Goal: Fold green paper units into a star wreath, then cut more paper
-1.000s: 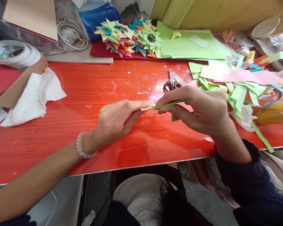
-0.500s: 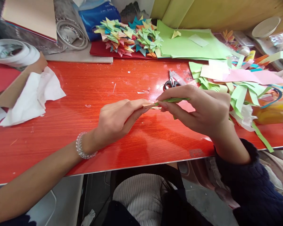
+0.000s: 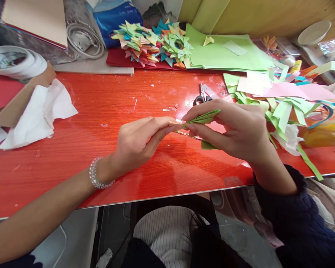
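Folded green paper [image 3: 205, 117] sits near the center of the frame, held just above a glossy red table [image 3: 134, 93] between two bare hands. The right hand [image 3: 234, 128], reaching in from the right, pinches it between thumb and fingers, its layers fanning out a little toward the upper right. The left hand [image 3: 136, 137] comes from the lower left with thumb and fingertips pressed together on a small peach-colored end [image 3: 173, 123] that meets the green (the fingers hide most of the join). Below the right thumb, a second bit of green [image 3: 208, 145] shows; whether it belongs to the same piece, I cannot tell. A clear beaded bracelet [image 3: 96, 175] circles the left wrist.

Black-handled scissors [image 3: 199, 99] lie just beyond the right hand, partly covered by it. Right of the frame, loose paper strips [image 3: 284, 108] in green, pink and blue form a tangled heap. Along the top center stand spiky, multicolored paper clusters [image 3: 141, 42], with light green sheets [image 3: 226, 54] stacked beside them. At left are white rings [image 3: 19, 63] and, below those, crumpled white paper [image 3: 39, 115].
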### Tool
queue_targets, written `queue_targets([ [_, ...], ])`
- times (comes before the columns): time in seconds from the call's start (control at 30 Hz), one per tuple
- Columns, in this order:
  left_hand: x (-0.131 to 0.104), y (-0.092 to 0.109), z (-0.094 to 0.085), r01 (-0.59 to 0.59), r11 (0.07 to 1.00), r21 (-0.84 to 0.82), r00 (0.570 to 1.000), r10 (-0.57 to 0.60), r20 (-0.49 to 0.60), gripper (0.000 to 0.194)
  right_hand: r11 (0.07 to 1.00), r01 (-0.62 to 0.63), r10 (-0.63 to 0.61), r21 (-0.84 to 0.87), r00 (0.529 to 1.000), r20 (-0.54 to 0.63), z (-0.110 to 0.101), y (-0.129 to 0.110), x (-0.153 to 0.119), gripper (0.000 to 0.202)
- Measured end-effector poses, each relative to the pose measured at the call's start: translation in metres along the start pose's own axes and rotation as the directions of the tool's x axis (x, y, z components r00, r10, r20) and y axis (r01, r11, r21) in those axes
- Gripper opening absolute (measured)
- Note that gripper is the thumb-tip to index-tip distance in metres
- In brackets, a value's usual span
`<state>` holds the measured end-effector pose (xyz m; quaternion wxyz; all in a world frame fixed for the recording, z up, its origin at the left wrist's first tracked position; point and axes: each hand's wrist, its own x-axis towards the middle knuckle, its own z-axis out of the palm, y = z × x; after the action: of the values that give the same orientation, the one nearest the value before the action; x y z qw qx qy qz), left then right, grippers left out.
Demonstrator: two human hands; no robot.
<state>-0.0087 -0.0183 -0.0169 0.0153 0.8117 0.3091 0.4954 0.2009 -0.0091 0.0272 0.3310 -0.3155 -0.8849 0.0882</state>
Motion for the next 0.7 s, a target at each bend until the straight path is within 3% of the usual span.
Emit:
queue_targets([
  [0.33,-0.0008,-0.0005,0.0002,0.031,0.999,-0.030,0.999,-0.030,0.020,0.015,0.998,-0.045,0.044,0.052,0.999,0.024,0.0015,0.0007,-0.0002,0.012],
  [0.57,-0.0008,0.0012,-0.0004,0.071,0.997,-0.002,0.997,-0.071,0.028,0.016,0.998,0.029,-0.028,-0.054,1.000,0.012,0.0010,-0.0016,-0.0004,0.011],
  [0.7,0.0013,0.0052,-0.0003,0.064,0.998,-0.017,0.998,-0.064,0.000,0.012,0.982,0.104,-0.116,-0.155,0.991,-0.067,0.0017,-0.0036,0.0001,0.011],
])
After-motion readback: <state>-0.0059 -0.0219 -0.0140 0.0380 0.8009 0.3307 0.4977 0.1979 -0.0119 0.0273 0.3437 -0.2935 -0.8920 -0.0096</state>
